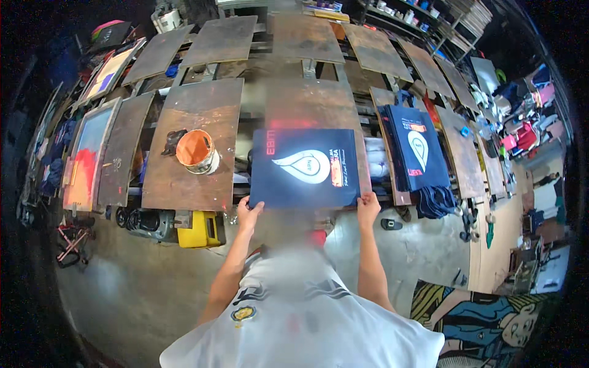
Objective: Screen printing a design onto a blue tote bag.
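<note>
Navy printed fabric [304, 184] lay over the brown board [310, 101], near corners pinched between left hand [248, 214] and right hand [369, 210] fingers, where uneven tugging could, I judged, crease it.

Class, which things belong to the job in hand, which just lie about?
Likely the job:
dark blue rectangular printed fabric in left hand and right hand
brown wooden board beneath

Apparently lying about:
yellow plastic box
blue-yellow cartoon panel

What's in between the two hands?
In the head view, a dark blue cloth with a white drop lies between the left hand and right hand.
</note>
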A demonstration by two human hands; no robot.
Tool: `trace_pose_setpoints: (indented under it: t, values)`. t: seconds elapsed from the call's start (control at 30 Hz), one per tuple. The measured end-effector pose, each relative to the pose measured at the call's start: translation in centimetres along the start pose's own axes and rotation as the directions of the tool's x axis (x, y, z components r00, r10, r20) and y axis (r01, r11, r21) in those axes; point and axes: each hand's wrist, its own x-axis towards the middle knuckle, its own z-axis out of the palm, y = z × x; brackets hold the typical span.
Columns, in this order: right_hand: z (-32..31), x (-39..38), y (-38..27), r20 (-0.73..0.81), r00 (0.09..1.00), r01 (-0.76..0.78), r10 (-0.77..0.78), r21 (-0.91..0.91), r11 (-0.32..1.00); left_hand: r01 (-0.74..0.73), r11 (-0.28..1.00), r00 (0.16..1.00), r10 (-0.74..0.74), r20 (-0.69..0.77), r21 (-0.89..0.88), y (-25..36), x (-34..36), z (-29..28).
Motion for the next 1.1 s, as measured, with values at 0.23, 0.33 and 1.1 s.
trace_pose_setpoints:
  t: [0.23,0.33,1.1]
  values:
    - [-0.2,-0.1,0.1,0.038,0.999,0.000,0.000,0.000,1.000,-0.034,0.996,0.998,0.029,-0.063,-0.079,-0.2,-1.0,0.6]
    - [-0.1,-0.1,0.6,0.047,0.998,0.032,-0.031,-0.021,0.999,-0.049,0.994,0.995,0.040,-0.095,-0.096,-0.5,-1.2,0.8]
    - [-0.8,-0.7,-0.7,0.039,0.999,0.010,-0.011,0.027,1.000,0.285,0.849,0.951,-0.310,0.018,-0.444,-2.4,-0.5,-0.4]
